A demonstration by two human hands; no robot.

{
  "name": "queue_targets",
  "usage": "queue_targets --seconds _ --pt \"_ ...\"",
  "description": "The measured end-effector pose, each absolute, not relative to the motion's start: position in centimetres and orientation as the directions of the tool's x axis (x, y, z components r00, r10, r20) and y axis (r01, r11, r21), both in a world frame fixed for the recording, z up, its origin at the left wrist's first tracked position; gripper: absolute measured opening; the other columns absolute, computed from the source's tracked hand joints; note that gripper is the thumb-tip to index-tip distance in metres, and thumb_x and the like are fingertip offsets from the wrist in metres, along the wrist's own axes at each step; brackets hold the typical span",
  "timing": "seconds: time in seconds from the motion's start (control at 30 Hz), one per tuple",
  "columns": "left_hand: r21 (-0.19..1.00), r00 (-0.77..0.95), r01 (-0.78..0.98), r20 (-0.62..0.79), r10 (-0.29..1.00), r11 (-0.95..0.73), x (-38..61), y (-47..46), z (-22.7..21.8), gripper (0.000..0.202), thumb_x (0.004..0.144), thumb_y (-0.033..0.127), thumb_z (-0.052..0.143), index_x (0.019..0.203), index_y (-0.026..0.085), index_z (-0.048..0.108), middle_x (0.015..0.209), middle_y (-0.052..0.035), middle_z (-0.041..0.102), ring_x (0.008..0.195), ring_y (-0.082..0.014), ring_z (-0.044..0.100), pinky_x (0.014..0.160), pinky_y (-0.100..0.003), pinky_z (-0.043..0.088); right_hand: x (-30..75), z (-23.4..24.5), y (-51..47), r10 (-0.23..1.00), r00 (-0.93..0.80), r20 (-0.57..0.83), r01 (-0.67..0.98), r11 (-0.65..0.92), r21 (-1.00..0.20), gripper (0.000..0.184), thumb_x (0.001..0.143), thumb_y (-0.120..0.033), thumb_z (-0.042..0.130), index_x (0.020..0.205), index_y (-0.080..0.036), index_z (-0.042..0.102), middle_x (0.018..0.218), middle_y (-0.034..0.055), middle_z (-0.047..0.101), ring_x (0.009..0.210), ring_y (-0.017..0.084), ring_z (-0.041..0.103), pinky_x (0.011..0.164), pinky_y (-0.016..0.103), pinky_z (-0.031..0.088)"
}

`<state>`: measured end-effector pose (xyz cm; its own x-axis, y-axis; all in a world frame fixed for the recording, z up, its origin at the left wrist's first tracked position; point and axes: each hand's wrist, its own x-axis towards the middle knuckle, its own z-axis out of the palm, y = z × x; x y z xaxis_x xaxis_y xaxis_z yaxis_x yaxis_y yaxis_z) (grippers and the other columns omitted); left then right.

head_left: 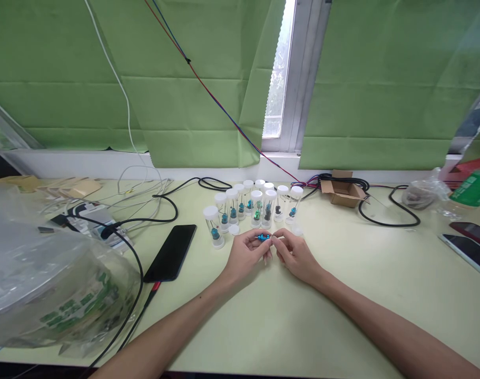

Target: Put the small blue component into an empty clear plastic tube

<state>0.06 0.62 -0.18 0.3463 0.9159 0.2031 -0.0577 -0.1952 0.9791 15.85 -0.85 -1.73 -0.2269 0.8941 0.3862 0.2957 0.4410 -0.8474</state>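
Left hand (244, 251): grasping glossy blue piece (264, 237)
Right hand (297, 255): pinching its end
Tubes (210, 224): clear cylinders, white caps (210, 211)

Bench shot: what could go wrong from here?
1. The small blue piece sits at the fingertips of the left hand, with the right hand close at its end; it could slip.
2. The narrow white-capped vials stand crowded just beyond both hands; a knock might topple several.
3. The cable at the phone runs beside the left forearm, which might snag it.
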Motion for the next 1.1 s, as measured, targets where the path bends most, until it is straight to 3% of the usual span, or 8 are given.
queue_targets --seconds 0.33,0.53,0.73,1.1 --pt "0.979 0.382 -0.042 0.202 0.902 -0.202 0.11 0.35 0.20 0.025 0.081 0.037 0.062 0.091 0.014 0.063 0.059 -0.0003 0.059 0.052 -0.0110 0.053 0.055 -0.024 0.045 16.06 -2.12 -0.57 0.907 -0.199 0.372 0.378 0.421 -0.824 0.033 0.096 -0.040 0.037 0.070 -0.020 0.044 0.049 -0.0053 0.044 0.044 0.010 0.038 0.048 0.024 0.033" --pt "0.976 0.392 -0.041 0.213 0.895 -0.214 0.10 0.41 0.02 0.027 0.082 0.038 0.060 0.092 0.014 0.063 0.059 -0.0006 0.059 0.053 -0.0118 0.054 0.055 -0.025 0.046 16.06 -2.25 -0.49 0.909 -0.194 0.369 0.386 0.416 -0.823 0.034 0.096 -0.038 0.037 0.068 -0.020 0.043 0.050 -0.0055 0.044 0.044 0.010 0.038 0.049 0.023 0.033" --pt "0.967 0.390 -0.038 0.246 0.887 -0.252 0.20 0.47 -0.08 0.031 0.087 0.040 0.052 0.092 0.013 0.066 0.071 -0.0047 0.063 0.057 -0.0129 0.057 0.055 -0.026 0.047 16.06 -2.35 -0.41 0.905 -0.186 0.382 0.403 0.425 -0.810 0.037 0.096 -0.039 0.036 0.064 -0.020 0.041 0.049 -0.0052 0.043 0.045 0.010 0.038 0.048 0.024 0.032" --pt "0.972 0.387 -0.034 0.227 0.894 -0.232 0.23 0.46 -0.28 0.027 0.084 0.039 0.056 0.093 0.015 0.063 0.062 -0.0014 0.060 0.055 -0.0134 0.057 0.056 -0.026 0.047 16.04 -2.30 -0.37 0.911 -0.181 0.370 0.398 0.412 -0.819 0.040 0.096 -0.041 0.034 0.064 -0.020 0.044 0.048 -0.0047 0.042 0.044 0.010 0.037 0.047 0.024 0.032"
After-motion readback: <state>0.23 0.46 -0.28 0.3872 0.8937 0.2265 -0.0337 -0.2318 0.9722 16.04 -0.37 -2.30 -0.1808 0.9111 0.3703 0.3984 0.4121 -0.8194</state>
